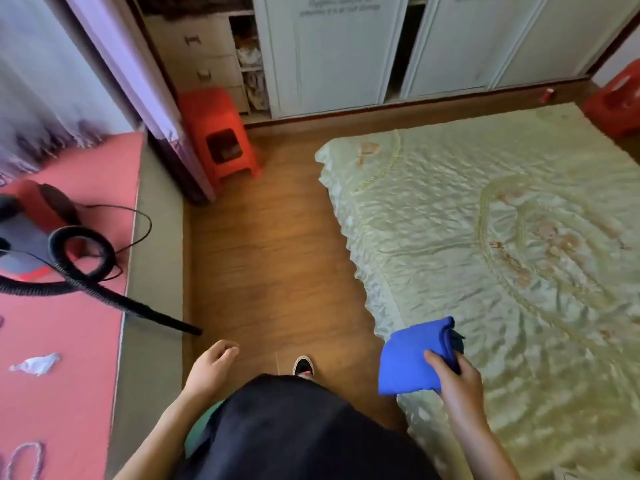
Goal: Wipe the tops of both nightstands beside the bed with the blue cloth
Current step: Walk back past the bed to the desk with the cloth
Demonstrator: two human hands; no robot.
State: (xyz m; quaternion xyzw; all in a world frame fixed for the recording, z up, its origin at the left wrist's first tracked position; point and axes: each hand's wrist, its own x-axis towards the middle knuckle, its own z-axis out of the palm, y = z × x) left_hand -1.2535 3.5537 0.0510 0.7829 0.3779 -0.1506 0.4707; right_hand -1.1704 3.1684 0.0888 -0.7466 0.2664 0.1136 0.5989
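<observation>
A folded blue cloth (pixel 410 360) is pinched in my right hand (pixel 459 377), held over the near left edge of the bed (pixel 502 237), which has a pale green quilted cover. My left hand (pixel 211 367) hangs loosely over the wooden floor, fingers curled and holding nothing. No nightstand is in view. My black garment and one shoe (pixel 304 366) show at the bottom.
A strip of wooden floor (pixel 270 237) runs ahead between the bed and a raised ledge with a red mat (pixel 69 341). A vacuum cleaner (pixel 31 233) sits there, its hose nozzle (pixel 166 320) jutting over the floor. An orange stool (pixel 218 133) and white wardrobes (pixel 329 53) stand ahead.
</observation>
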